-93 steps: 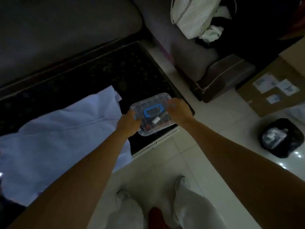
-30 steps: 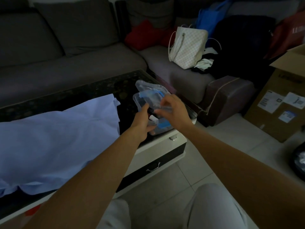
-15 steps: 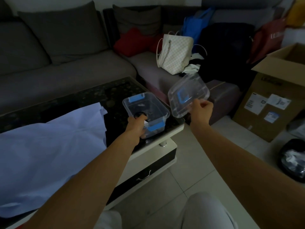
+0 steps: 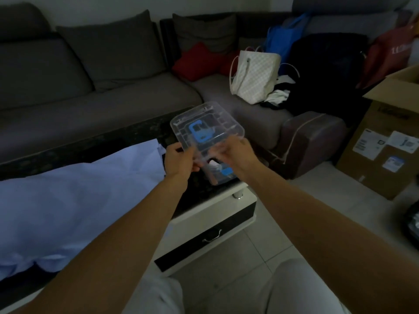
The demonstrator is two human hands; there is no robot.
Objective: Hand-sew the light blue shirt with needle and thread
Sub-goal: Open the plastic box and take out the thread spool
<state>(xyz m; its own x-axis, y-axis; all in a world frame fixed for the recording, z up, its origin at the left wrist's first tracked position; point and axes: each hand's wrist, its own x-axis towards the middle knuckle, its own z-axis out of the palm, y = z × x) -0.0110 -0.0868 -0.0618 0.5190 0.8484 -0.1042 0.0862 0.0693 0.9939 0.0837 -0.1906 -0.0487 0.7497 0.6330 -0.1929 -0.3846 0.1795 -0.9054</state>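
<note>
The light blue shirt (image 4: 79, 196) lies spread over the left part of the dark-topped coffee table (image 4: 136, 137). A clear plastic sewing box (image 4: 223, 175) with blue clips stands open on the table's near right corner, small items dimly visible inside. Its clear lid (image 4: 206, 125) with a blue handle is tilted up above the box. My left hand (image 4: 180, 160) grips the lid's near left corner. The lid's near edge is pinched by my right hand (image 4: 234, 154). No needle or thread can be made out in this dim light.
A grey corner sofa (image 4: 113, 98) runs behind the table, with a white bag (image 4: 254, 75), red cushion and dark clothes piled on it. A brown footstool (image 4: 315, 139) and cardboard box (image 4: 383, 150) stand on the right. Tiled floor and my knees are below.
Earlier I lifted the lid off with my right hand and held it out to the right. Now the lid is back over the box and my left hand has moved from the box to the lid.
</note>
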